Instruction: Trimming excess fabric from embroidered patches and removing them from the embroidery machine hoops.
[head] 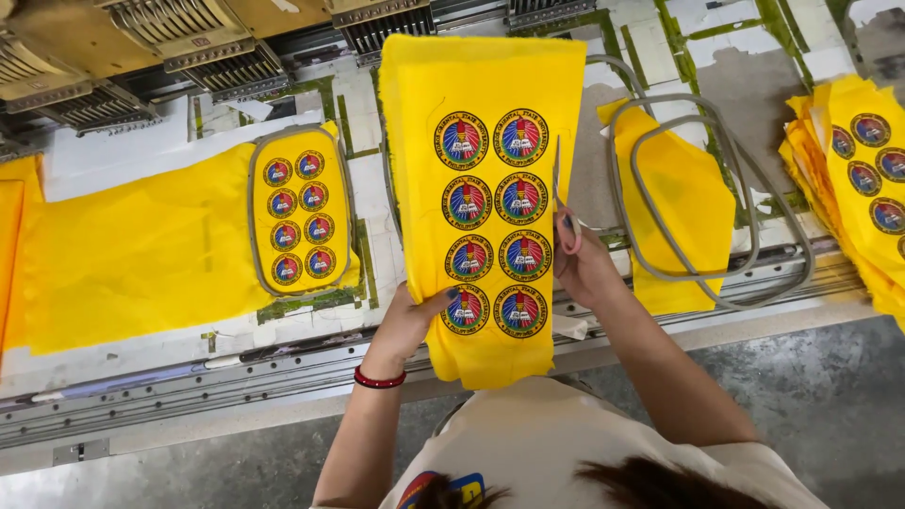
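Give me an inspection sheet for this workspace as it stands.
Surface: white machine bed with worn green tape.
Job's things: yellow cloth panel with eight round embroidered badges; small scissors at its right edge.
Clutter: hooped yellow cloth at left; empty hoops; stack of finished panels at right.
Hands: left hand grips the panel; right hand holds the scissors.
Cables: nothing seen.
Surroundings: embroidery heads above; grey floor.

A yellow cloth panel (485, 188) held upright above the desk, bearing eight round embroidered badges in two columns; slim scissors (563, 203) point upward along its right edge.
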